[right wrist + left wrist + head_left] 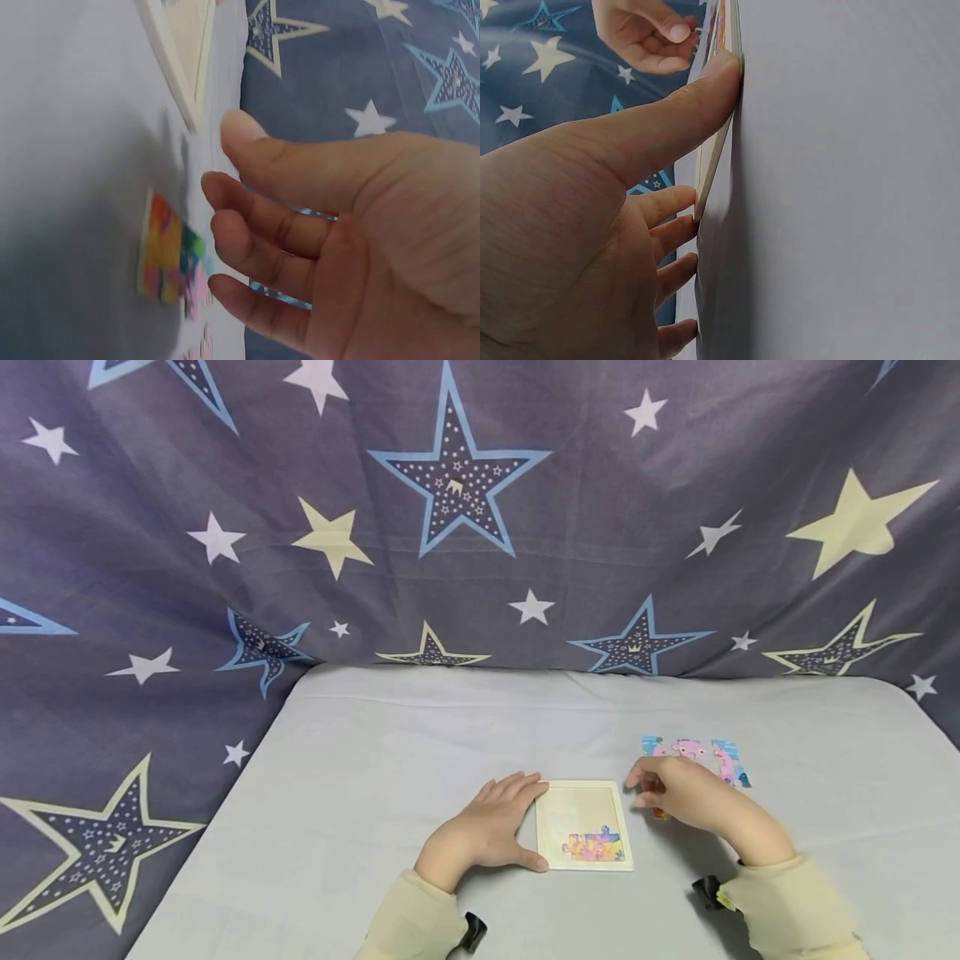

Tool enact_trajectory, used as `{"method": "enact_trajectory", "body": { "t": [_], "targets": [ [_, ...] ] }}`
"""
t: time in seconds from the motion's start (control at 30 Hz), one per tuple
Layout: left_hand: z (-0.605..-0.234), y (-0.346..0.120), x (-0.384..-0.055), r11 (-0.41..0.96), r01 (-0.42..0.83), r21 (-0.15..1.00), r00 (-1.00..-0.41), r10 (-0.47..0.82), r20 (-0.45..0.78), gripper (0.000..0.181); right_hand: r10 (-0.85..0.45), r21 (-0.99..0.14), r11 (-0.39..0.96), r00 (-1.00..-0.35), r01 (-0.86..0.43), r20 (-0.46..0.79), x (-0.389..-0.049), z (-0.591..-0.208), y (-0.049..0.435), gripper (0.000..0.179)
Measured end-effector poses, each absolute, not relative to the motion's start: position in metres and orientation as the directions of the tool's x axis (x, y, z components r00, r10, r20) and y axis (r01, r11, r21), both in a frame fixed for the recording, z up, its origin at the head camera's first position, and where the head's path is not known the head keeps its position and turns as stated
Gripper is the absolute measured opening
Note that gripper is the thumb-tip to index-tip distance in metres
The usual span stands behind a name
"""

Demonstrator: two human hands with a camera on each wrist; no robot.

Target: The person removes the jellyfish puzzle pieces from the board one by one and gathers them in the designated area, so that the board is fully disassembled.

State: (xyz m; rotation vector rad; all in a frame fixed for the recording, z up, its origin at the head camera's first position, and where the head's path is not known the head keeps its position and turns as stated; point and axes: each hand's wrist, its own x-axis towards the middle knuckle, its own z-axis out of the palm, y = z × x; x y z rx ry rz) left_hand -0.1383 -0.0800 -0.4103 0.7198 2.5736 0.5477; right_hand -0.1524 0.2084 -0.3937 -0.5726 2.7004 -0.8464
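A pale wooden puzzle tray (581, 806) lies flat on the table, with a few colourful pieces (595, 845) fitted in its lower right corner. My left hand (534, 825) rests against the tray's left edge, fingers straight, thumb at the near corner; the left wrist view shows the thumb (705, 97) pressing the tray's rim (714, 150). My right hand (636, 787) hovers just right of the tray with loosely curled fingers and holds nothing. Under it lies a loose colourful piece (166, 255), seen as an orange bit (658, 813) in the head view.
Several loose blue and pink puzzle pieces (697, 753) lie in a cluster beyond my right hand. The pale grey table (375, 777) is backed and flanked by a dark star-patterned cloth (450, 527). The tray's corner (180, 67) shows in the right wrist view.
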Motion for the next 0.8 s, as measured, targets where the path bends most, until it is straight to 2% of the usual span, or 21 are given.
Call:
{"method": "enact_trajectory", "body": {
  "t": [0.47,0.8],
  "targets": [
    [-0.410,-0.080,-0.138,0.790,0.395,0.468,-0.783,0.557,-0.279,0.102,-0.534,-0.600,0.703,-0.840,-0.380,-0.093,-0.138,-0.393,0.172,0.013],
    [-0.410,-0.081,-0.138,0.789,0.406,0.462,-0.782,0.561,-0.271,0.101,-0.580,-0.525,0.707,-0.813,-0.474,-0.048,-0.127,-0.396,0.155,0.020]
  ]
}}
